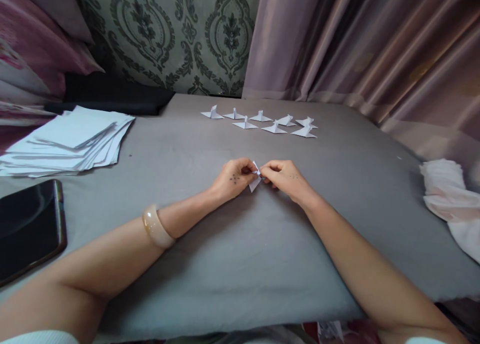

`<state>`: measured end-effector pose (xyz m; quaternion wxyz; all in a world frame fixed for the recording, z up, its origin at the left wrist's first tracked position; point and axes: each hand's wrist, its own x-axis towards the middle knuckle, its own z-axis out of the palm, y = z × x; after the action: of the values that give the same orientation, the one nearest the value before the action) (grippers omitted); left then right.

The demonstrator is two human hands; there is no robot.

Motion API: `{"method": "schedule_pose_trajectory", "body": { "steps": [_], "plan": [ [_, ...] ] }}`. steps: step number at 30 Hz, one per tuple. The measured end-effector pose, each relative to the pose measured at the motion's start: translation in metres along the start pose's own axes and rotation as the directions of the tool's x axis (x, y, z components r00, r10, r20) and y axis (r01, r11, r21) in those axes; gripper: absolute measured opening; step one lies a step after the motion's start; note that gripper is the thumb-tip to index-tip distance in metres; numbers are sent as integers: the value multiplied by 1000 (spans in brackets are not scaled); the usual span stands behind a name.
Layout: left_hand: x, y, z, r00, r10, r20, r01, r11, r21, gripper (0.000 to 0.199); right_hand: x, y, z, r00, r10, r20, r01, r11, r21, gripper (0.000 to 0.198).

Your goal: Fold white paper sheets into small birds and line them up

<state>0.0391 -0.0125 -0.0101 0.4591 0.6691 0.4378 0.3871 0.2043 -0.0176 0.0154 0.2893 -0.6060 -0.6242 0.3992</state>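
Between my two hands, over the middle of the cloth-covered table, is a small folded white paper figure point(255, 184). My left hand point(237, 175) pinches its left side with thumb and forefinger. From the other side, my right hand point(284, 178) grips it with closed fingertips. Parts of the folds are hidden behind the fingers. Farther back stand several finished-looking white origami paper birds point(245, 123) in two loose rows, their wings spread on the cloth.
A stack of white paper sheets point(75, 139) lies at the left, with dark folded cloth point(116, 94) behind it. Nearer on the left is a smartphone point(30, 229). Crumpled pale fabric point(450, 199) sits at the right edge. Curtains point(318, 44) hang beyond the grey tablecloth point(180, 154).
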Motion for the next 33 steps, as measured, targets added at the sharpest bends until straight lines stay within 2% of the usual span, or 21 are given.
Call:
{"method": "schedule_pose_trajectory", "body": {
  "steps": [6, 15, 21, 25, 30, 33],
  "plan": [
    [0, 0, -1, 1000, 24, 3, -24, 1000, 14, 9, 2, 3, -2, 998, -63, 14, 63, 998, -23, 32],
    [1, 4, -2, 1000, -24, 0, 24, 998, 52, 8, 2, 5, -6, 997, -61, 37, 61, 998, 6, 40],
    [0, 4, -3, 1000, -9, 27, 8, 1000, 28, 11, 2, 2, -11, 991, 60, 122, -68, 996, 56, 33],
    [2, 3, -3, 999, -2, 35, 2, 1000, -3, 12, 4, 2, -6, 986, 137, 100, -152, 975, 164, 22],
    [3, 1, -3, 999, -6, 39, 7, 999, -33, 15, 1, 2, 2, 978, 199, 60, -207, 928, 308, 19],
    [3, 0, -3, 999, 3, 37, -2, 1000, -29, 15, -1, 2, 3, 969, 233, 78, -245, 900, 361, 17]
  ]
}}
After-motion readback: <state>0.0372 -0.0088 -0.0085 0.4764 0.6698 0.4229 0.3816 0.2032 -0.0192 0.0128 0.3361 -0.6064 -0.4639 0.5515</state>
